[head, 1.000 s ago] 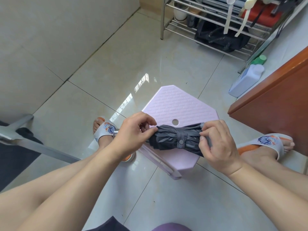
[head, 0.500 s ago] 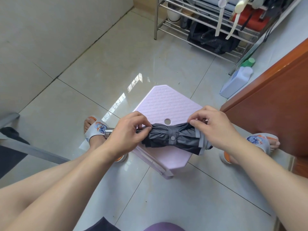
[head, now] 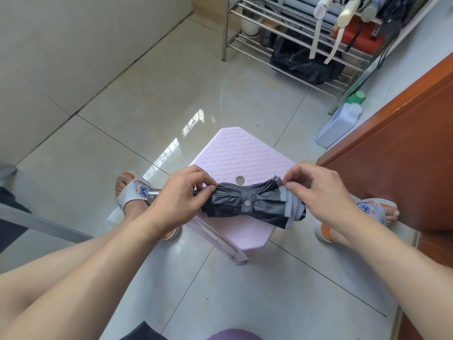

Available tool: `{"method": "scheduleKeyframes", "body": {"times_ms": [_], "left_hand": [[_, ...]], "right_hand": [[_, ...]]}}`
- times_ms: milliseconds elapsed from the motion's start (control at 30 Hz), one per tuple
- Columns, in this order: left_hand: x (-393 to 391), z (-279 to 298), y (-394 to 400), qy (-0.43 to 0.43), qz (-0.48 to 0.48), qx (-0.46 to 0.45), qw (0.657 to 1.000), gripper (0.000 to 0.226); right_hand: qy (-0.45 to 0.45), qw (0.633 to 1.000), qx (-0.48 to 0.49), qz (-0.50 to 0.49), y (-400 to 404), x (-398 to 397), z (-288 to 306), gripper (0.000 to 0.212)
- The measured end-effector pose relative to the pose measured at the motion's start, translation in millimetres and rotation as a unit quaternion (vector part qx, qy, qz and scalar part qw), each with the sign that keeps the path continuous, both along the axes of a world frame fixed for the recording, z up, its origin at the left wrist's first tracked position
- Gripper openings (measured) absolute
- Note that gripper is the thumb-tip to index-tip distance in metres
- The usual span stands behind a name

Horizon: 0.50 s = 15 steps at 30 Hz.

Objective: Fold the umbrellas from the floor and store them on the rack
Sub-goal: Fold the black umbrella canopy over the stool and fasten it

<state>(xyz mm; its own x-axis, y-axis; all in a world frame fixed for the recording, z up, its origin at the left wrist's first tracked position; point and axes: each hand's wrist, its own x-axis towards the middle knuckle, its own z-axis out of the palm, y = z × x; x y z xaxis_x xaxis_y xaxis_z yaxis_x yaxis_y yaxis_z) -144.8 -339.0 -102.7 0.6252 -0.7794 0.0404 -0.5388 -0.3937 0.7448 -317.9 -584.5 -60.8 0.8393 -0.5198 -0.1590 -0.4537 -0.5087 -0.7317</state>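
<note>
Right hand [head: 321, 192] shifted from gripping to pinching the soft, light dark-grey strapped folding umbrella's [head: 247, 204] frame-centre hem; left hand [head: 181, 200] grips its stiffer tip end.

Two bare forearms reach forward from the near edge, converging toward the middle. The left hand [head: 180, 201] is curled, knuckles up, thumb and fingers gripping one end of a folded umbrella [head: 250, 204]. The right hand [head: 318, 192] arches over the other end, fingertips pinching the fabric edge. Bare knees show near, feet in sandals farther out.
</note>
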Motion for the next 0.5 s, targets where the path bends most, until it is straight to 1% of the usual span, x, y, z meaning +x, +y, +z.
{"method": "scheduleKeyframes", "body": {"times_ms": [67,133,267,400,500], "left_hand": [[-0.4,-0.6,0.1,0.001,0.001,-0.001,1.000,0.014],[-0.3,-0.5,-0.1,0.001,0.002,-0.002,1.000,0.014],[-0.5,1.0,-0.4,0.006,0.005,-0.010,1.000,0.015],[-1.5,2.6,1.0,0.005,-0.003,-0.015,1.000,0.012],[-2.6,4.2,0.8,0.003,-0.015,-0.024,1.000,0.011]], "right_hand": [[-0.008,1.000,-0.019,0.013,-1.3,-0.5,-0.3,0.022],[-0.038,0.996,-0.060,0.048,-2.6,-1.1,-1.1,0.024],[-0.091,0.977,-0.143,0.128,-2.2,-4.5,-3.5,0.016],[-0.094,0.953,-0.235,0.164,-1.2,-7.9,-2.2,0.018],[-0.095,0.932,-0.287,0.201,0.2,-10.1,-4.5,0.011]]}}
